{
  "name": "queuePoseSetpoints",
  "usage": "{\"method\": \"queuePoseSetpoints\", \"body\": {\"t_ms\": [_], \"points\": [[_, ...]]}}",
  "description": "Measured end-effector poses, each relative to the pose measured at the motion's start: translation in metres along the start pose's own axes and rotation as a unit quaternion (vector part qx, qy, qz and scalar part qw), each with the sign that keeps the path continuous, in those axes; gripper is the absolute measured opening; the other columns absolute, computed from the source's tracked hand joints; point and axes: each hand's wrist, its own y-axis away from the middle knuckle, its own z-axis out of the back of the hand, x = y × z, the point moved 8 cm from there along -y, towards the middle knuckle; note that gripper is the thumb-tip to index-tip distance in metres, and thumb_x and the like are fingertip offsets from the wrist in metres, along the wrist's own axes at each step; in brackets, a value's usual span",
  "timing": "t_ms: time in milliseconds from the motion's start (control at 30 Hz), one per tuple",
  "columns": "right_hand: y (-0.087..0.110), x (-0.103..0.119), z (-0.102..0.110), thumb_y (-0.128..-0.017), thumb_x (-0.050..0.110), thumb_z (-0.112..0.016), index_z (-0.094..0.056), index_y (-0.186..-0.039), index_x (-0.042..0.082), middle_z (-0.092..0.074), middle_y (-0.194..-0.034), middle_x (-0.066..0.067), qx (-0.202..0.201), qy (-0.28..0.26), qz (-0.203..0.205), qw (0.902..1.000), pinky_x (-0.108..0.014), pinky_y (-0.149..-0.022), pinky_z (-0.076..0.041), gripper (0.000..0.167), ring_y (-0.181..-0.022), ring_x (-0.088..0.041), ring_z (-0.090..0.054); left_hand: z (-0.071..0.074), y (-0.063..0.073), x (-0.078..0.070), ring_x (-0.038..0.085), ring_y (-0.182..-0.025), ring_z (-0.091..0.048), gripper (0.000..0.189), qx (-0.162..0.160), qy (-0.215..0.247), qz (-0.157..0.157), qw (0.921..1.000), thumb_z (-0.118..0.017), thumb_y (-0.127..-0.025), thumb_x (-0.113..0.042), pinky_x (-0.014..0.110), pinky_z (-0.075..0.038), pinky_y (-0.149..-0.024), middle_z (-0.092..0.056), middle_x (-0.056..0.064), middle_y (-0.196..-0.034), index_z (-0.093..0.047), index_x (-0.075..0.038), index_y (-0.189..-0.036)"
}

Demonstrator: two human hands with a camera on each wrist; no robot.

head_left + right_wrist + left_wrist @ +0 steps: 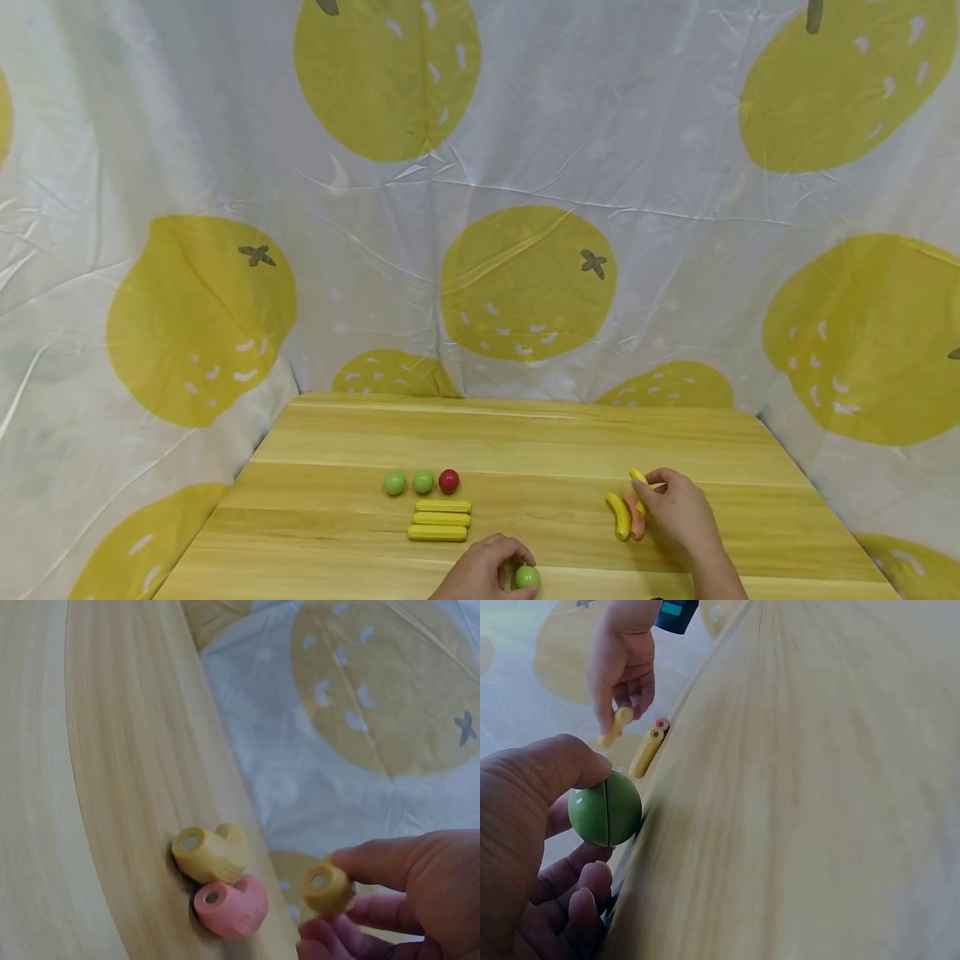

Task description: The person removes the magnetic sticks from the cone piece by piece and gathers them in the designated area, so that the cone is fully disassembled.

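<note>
Near the table's front edge my left hand (480, 573) holds a green ball (528, 577) between thumb and fingers. A seam runs round this ball (606, 810) in the left wrist view. On the right, my right hand (684, 512) pinches a curved yellow banana-shaped piece (637, 475), raised off the table. Its round end with a grey disc faces the right wrist camera (319, 881). Just left of that hand, a second yellow banana-shaped piece (618, 517) lies beside a curved pink piece (636, 518), the two close together.
Two green balls, the left one (394, 482) and the middle one (423, 481), stand in a row with a red ball (449, 480). Three yellow sticks (441, 519) lie parallel in front of them. Fruit-printed cloth (525, 183) hangs round the wooden table (525, 442).
</note>
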Motion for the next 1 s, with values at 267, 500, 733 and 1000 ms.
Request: {"method": "queuePoseSetpoints", "body": {"t_ms": [267, 500, 733, 1000], "points": [[-0.005, -0.017, -0.004, -0.097, 0.031, -0.064, -0.069, -0.109, -0.004, -0.073, -0.088, -0.005, 0.008, 0.050, -0.007, 0.9987, -0.034, -0.064, -0.048, 0.037, -0.077, -0.019, -0.063, 0.000, 0.001, 0.000, -0.005, -0.067, -0.045, 0.022, 0.000, -0.001, -0.001, 1.0000, -0.079, -0.089, -0.032, 0.016, -0.043, -0.062, -0.056, -0.018, -0.088, -0.071, -0.021, -0.106], [-0.006, -0.027, -0.009, -0.098, 0.033, -0.063, -0.069, -0.109, -0.006, -0.073, -0.088, -0.005, 0.034, 0.069, -0.016, 0.9969, -0.036, -0.064, -0.047, 0.041, -0.077, -0.021, -0.061, 0.000, 0.001, 0.000, -0.005, -0.068, -0.046, 0.022, 0.007, 0.006, -0.001, 1.0000, -0.078, -0.090, -0.031, 0.016, -0.043, -0.063, -0.057, -0.018, -0.088, -0.072, -0.019, -0.107], [-0.006, -0.031, -0.012, -0.100, 0.034, -0.061, -0.071, -0.104, -0.003, -0.071, -0.086, -0.005, 0.052, 0.082, -0.013, 0.9952, -0.034, -0.063, -0.046, 0.039, -0.074, -0.020, -0.060, -0.001, 0.000, 0.001, -0.005, -0.069, -0.048, 0.022, 0.015, 0.010, 0.003, 0.9998, -0.076, -0.092, -0.030, 0.016, -0.044, -0.064, -0.058, -0.018, -0.087, -0.073, -0.016, -0.109], [-0.005, -0.031, -0.011, -0.099, 0.031, -0.063, -0.071, -0.102, -0.001, -0.071, -0.088, -0.004, 0.058, 0.078, -0.017, 0.9951, -0.033, -0.063, -0.045, 0.033, -0.075, -0.020, -0.058, -0.001, -0.001, 0.001, -0.006, -0.068, -0.048, 0.024, 0.017, 0.005, -0.003, 0.9998, -0.075, -0.092, -0.031, 0.015, -0.044, -0.063, -0.058, -0.019, -0.087, -0.072, -0.015, -0.110]]}}
